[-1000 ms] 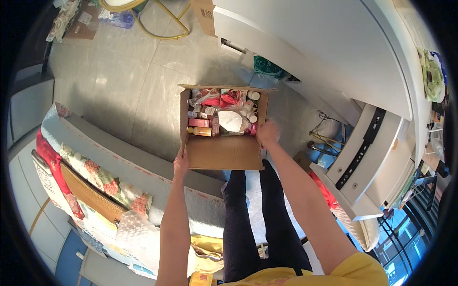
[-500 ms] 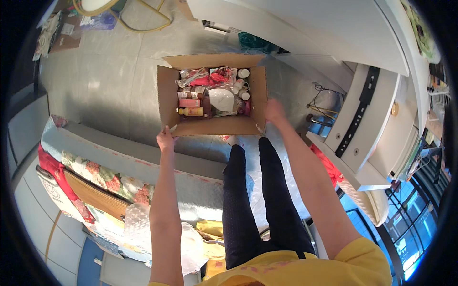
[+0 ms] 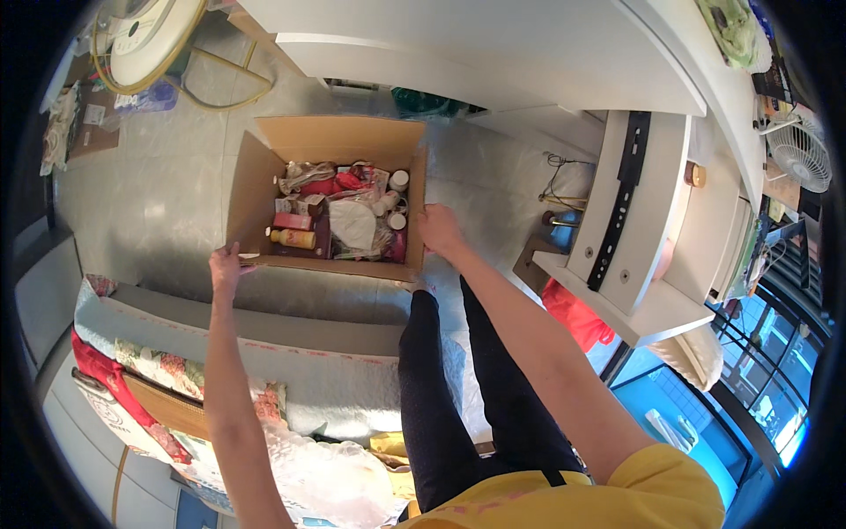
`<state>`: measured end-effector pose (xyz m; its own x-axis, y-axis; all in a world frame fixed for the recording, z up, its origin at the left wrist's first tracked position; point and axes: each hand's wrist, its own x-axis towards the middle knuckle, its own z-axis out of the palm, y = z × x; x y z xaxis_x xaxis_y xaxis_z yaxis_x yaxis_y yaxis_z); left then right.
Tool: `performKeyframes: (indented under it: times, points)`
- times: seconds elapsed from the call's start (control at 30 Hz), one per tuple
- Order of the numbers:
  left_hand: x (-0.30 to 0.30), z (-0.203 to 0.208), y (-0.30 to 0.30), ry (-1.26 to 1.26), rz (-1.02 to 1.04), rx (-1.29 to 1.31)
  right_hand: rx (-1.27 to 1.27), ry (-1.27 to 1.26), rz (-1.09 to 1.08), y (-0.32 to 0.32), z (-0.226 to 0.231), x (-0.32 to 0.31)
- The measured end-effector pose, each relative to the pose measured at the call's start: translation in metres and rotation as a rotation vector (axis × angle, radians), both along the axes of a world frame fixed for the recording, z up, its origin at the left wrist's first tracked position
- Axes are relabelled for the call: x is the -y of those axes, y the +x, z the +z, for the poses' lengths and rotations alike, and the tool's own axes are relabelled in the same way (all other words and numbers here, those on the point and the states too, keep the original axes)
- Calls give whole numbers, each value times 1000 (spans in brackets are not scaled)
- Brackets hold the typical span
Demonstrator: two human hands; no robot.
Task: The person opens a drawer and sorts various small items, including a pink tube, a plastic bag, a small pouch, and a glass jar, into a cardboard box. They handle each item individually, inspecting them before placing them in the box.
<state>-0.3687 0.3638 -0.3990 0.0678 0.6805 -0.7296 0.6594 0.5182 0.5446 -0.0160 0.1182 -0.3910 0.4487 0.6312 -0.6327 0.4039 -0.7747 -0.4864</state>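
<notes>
A cardboard box (image 3: 330,134) with its top flaps up is in front of me, its sides held at the near corners. At its near left corner my left hand (image 3: 226,264) has its fingers closed on the edge. My right hand (image 3: 441,231) grips the right side, its fingers partly hidden behind the cardboard. Inside lie a yellow-labelled bottle (image 3: 293,238), a pink box (image 3: 293,220), several white bottles (image 3: 398,181), red packets (image 3: 335,183) and a white fan-shaped piece (image 3: 352,226). Whether the box rests on the floor I cannot tell.
A padded bed edge (image 3: 264,322) runs along the near left. White cabinets (image 3: 493,53) stand ahead, with a pulled-out drawer (image 3: 643,220) at the right. Cables (image 3: 560,176) lie under it. A chair (image 3: 145,40) with yellow metal legs stands at the far left.
The box and both hands have moved left, away from the drawer side, and the box's inner walls show more. My view has shifted too. Both hands keep their hold.
</notes>
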Motion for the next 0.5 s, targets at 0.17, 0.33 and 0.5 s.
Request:
performKeyframes:
  times: [0.17,0.33,0.5]
  points:
    - [-49,-6,-24,27,75,-23,40,115,-85,-13,-3,-59]
    - [-103,-26,-54,137,88,-71,-58,94,-92,-34,-36,-117]
    - [-173,-60,-103,191,-20,-148,20,240,-133,-85,-40,-155]
